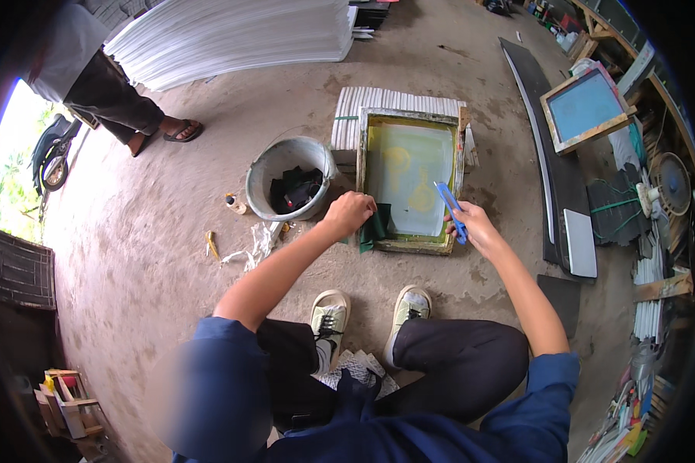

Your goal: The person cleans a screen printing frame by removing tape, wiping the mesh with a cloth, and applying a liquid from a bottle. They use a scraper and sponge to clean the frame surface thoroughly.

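A silk-screen printing frame [447, 248] with a wooden rim lies in front of me, its pale mesh [409, 174] bearing faint yellow shapes. My right hand [475, 226] grips a blue utility knife [448, 207] above the frame's right side, the tip pointing away from me. At the near left corner, the fingers of my left hand [350, 214] are curled closed on the edge of a dark green cloth [374, 228], which hangs over the rim. My fingertips partly hide the cloth's top.
Left of the frame stands a grey bucket [256, 189] holding dark cloths. White scraps [261, 245] and a small bottle [235, 204] lie beside it. White sheets [398, 99] are stacked behind the frame. Another screen [587, 108] leans at right near a fan [669, 184]. A person [120, 100] stands far left.
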`<state>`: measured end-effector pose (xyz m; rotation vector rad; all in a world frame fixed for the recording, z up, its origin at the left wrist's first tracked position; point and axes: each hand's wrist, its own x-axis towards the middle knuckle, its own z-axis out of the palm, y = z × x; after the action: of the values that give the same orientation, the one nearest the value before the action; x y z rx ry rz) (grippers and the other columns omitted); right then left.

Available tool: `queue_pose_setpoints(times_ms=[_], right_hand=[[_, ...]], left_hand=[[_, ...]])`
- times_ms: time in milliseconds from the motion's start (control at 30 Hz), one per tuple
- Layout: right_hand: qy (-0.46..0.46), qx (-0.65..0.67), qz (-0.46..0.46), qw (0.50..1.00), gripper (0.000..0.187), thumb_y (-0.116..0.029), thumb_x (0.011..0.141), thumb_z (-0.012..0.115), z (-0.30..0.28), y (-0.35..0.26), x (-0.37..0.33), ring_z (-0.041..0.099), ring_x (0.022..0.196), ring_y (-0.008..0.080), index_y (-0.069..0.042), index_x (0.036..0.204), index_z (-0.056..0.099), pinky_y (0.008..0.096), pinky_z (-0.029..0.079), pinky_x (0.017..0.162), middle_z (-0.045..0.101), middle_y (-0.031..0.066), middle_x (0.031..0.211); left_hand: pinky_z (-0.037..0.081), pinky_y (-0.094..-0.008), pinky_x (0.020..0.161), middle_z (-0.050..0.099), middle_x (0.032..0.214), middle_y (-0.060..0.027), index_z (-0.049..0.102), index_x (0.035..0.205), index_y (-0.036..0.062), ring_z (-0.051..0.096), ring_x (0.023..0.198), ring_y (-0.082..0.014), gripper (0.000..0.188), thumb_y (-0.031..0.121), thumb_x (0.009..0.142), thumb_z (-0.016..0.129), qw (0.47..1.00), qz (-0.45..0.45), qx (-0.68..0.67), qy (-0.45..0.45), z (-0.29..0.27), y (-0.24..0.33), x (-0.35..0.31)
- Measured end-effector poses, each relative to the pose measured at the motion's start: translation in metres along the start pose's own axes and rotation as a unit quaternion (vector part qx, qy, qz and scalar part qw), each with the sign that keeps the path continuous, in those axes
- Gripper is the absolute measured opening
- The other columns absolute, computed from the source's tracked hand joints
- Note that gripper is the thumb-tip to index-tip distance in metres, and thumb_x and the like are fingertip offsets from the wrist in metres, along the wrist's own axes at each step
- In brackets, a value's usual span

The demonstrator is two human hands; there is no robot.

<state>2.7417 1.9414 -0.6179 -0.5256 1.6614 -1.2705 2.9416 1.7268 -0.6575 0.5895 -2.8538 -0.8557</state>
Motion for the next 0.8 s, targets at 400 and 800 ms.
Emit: queue_pose_setpoints(times_ms=[400,800], right_hand=[[0.054,0.129,0.079,0.987,0.027,-0.013,0.094,0.047,0.006,0.074,0.01,0.058,0.074,0.0135,0.001,0.118,0.048,0.0262,0.048,0.063,0.058,0.008,0.091],[-0.012,0.172,0.011,0.985,0.026,-0.022,0.092,0.054,0.024,0.019,-0.006,0.053,0.076,0.0105,-0.003,0.109,0.049,0.0246,0.041,0.07,0.055,0.0035,0.081]], left_hand=[[0.031,-0.0404,0.082,0.061,0.091,-0.0091,0.051,0.113,0.0036,0.043,0.104,-0.0247,0.044,0.029,0.079,0.064,0.958,-0.135,0.225,0.119,0.138,-0.043,0.048],[0.044,-0.0255,0.074,0.055,0.083,-0.0035,0.047,0.098,0.0051,0.055,0.08,-0.0093,0.024,-0.002,0.078,0.058,0.941,-0.02,-0.335,0.029,0.022,0.023,0.029]])
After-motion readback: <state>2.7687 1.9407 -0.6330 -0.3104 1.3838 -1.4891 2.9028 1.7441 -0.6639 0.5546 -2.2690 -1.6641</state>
